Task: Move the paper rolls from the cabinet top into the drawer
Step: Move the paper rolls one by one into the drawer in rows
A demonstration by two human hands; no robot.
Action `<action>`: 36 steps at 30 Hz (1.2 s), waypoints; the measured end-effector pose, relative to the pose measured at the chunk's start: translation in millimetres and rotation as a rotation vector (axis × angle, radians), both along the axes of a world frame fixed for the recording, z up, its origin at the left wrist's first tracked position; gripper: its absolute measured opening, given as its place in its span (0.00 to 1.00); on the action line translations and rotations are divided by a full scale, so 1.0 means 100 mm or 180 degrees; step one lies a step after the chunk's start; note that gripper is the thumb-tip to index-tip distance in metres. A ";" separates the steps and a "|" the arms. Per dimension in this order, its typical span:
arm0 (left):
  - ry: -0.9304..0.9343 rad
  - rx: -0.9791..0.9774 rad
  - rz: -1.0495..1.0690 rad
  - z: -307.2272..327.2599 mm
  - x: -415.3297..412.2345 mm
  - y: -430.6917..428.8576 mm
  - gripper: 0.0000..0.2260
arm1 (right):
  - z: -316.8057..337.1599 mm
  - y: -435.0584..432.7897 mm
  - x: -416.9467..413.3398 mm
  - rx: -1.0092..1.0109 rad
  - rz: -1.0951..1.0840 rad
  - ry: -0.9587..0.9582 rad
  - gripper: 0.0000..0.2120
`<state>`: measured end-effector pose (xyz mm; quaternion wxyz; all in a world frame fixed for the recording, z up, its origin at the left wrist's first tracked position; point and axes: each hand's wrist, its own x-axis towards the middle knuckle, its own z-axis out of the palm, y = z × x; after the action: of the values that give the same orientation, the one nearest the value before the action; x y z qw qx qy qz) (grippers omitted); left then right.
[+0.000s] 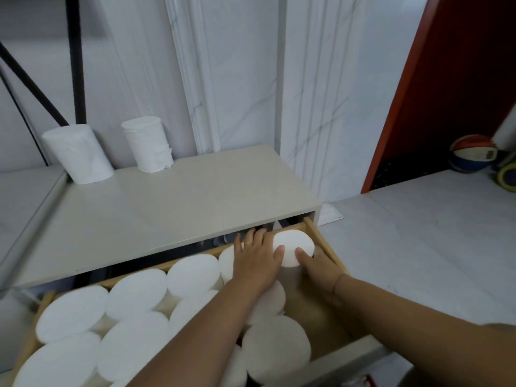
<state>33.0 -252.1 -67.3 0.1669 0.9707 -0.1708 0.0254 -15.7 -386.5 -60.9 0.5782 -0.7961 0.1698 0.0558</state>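
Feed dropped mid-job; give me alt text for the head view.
The left hand and right hand hold a white paper roll upright in the back right corner of the open drawer, among stored rolls. Two more stand on the cabinet top: left roll, right roll.

Two upright rolls (78, 153) atop cabinet (181, 196)

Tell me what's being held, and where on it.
One paper roll in the back right corner of the drawer: right hand grips its near right side, thumb on top; left hand, fingers straight, touches its left edge with the thumb.
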 end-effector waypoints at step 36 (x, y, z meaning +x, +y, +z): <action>-0.0784 0.0360 0.1175 0.18 0.22 2.55 0.30 | 0.79 2.29 1.76 -0.0690 0.0614 -0.1374 0.44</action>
<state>54.7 3.1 -49.7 0.0826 0.9829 -0.0105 0.1642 160.3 -157.1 17.8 0.5043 -0.8594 -0.0292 -0.0790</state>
